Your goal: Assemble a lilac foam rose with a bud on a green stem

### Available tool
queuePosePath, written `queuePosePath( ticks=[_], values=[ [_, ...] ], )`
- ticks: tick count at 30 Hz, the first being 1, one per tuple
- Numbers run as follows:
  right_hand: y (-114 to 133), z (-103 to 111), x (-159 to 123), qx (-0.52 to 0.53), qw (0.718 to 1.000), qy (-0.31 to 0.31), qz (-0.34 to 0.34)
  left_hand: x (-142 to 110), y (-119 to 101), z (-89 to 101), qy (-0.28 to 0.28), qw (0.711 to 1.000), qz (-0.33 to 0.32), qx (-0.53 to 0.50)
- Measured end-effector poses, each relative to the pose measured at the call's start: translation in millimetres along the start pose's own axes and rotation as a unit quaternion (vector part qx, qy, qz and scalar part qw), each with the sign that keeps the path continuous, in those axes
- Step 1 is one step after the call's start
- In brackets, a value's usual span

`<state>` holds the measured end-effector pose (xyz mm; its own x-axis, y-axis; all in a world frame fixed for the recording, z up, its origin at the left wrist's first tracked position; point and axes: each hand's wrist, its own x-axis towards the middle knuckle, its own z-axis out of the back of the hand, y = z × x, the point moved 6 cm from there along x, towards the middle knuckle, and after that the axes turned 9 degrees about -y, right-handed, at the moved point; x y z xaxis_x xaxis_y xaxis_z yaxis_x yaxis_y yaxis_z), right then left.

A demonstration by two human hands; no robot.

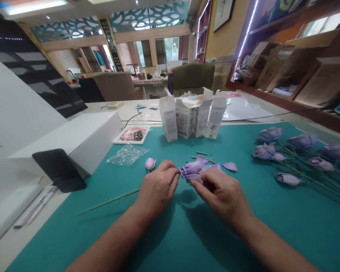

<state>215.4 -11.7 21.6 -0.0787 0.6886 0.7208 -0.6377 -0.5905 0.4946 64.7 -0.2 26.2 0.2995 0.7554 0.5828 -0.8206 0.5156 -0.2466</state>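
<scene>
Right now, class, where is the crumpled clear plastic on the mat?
In the head view, the plastic lies left of centre, just this side of the white-framed picture.

vert. blk strip (111, 44) in bkgd w/ "DZR", rest unclear, white boxes' (185, 119) print illegible

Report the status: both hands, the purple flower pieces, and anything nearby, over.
Left hand pinching purple flower pieces, left end. Right hand pinching right side. Loose petal, pale bud close by.
</scene>
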Motion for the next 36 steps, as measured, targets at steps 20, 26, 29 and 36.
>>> queuePosePath(
  ticks=[20, 26, 29, 36],
  values=[
    [-9.6, -4.5, 3.3, 0.012, 0.999, 0.043, -0.001, 0.4, 3.7, -3.3, 0.013, 0.997, 0.050, -0.058],
    [-10.1, -5.1, 1.2, 0.013, 0.999, 0.025, -0.018, -0.1, 5.7, -5.1, 0.019, 0.996, 0.062, -0.058],
    [-9.9, -6.8, -0.2, 0.015, 0.999, 0.024, -0.030, -0.1, 5.9, -4.8, 0.015, 0.996, 0.061, -0.060],
    [-12.8, -9.2, -2.5, 0.024, 0.999, 0.024, -0.043, -1.3, 5.7, -5.8, 0.015, 0.996, 0.064, -0.058]
  ],
)
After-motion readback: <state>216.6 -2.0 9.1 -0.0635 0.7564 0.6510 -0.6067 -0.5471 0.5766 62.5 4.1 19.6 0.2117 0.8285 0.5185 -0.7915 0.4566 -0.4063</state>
